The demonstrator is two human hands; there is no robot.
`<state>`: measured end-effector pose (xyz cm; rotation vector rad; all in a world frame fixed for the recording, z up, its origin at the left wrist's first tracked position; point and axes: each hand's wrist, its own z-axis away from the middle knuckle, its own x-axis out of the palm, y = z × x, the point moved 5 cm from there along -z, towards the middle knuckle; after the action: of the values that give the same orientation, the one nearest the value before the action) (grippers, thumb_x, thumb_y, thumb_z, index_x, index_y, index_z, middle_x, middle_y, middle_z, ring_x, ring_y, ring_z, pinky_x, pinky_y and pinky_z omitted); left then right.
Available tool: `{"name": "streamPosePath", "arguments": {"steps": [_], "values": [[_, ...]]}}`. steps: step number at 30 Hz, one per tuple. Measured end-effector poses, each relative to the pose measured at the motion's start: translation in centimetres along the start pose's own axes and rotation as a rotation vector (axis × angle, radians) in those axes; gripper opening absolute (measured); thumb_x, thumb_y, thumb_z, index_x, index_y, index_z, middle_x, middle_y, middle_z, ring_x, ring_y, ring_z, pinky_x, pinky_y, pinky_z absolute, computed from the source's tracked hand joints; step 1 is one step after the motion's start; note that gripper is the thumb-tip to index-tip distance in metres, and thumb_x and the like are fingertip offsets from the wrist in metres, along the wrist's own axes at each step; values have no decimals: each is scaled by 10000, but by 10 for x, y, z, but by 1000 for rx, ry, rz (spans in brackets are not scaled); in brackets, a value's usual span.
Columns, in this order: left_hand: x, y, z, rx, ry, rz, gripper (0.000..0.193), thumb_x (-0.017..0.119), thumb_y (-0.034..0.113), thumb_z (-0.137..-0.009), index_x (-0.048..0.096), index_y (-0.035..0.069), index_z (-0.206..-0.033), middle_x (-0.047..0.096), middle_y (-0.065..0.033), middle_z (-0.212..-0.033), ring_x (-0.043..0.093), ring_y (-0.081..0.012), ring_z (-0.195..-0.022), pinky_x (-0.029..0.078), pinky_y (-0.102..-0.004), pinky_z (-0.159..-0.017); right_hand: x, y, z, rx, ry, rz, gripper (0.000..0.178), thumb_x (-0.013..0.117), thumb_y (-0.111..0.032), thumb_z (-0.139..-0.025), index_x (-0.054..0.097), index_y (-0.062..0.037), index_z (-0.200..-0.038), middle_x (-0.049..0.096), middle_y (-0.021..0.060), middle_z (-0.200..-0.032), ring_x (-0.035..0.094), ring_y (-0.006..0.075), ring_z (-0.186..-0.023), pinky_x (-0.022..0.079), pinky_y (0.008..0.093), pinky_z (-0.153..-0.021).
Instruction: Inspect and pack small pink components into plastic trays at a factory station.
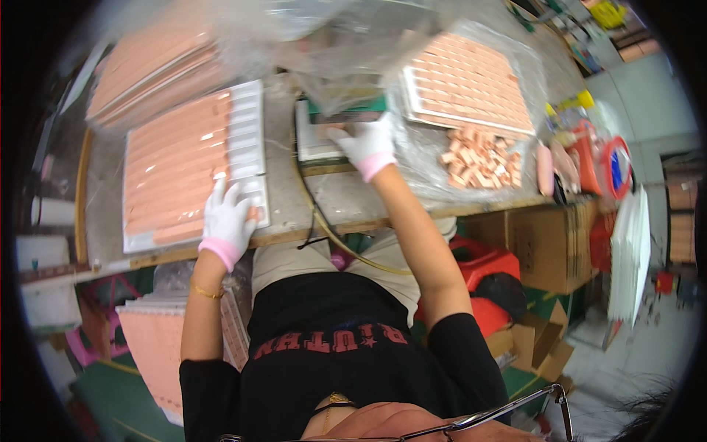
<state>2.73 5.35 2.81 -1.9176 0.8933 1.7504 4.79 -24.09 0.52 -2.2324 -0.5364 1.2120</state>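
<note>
My left hand (pixel 228 221), in a white glove with a pink cuff, rests with fingers spread at the lower right of a white tray (pixel 248 118). Rows of shiny peach-coloured pieces (pixel 177 169) fill most of that tray, while its right-hand slots are bare. A peach spot shows at the thumb; whether it is bare skin or a piece I cannot tell. My right hand (pixel 372 145), gloved alike, reaches to a small bench device with a green part (pixel 346 110). Its fingers are blurred and partly hidden there, with something peach-coloured at their tips.
Loose peach blocks (pixel 482 158) lie heaped on clear plastic at the right, below another filled tray (pixel 468 81). Stacked trays (pixel 158 62) stand at the far left. Plastic sheeting hangs over the device. A yellowish hose (pixel 317 210) crosses the table's front edge.
</note>
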Motion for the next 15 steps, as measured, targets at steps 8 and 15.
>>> {"name": "streamPosePath", "arguments": {"steps": [8,15], "values": [[-13,-11,-2,-26,173,348,317,715,22,-666,563,39,-944,557,-198,-1155,476,-388,-1185,408,-423,-984,-144,28,28,244,-173,604,287,651,-286,-756,682,-94,-966,650,146,-894,624,315,-863,495,405,-776],[19,26,-26,-376,-29,1145,304,658,80,-839,559,35,-1123,598,-39,-1029,564,-97,-927,483,-253,-801,-166,87,83,240,-356,772,126,581,-155,-799,608,-100,-909,632,162,-898,607,332,-891,478,434,-768]]}}
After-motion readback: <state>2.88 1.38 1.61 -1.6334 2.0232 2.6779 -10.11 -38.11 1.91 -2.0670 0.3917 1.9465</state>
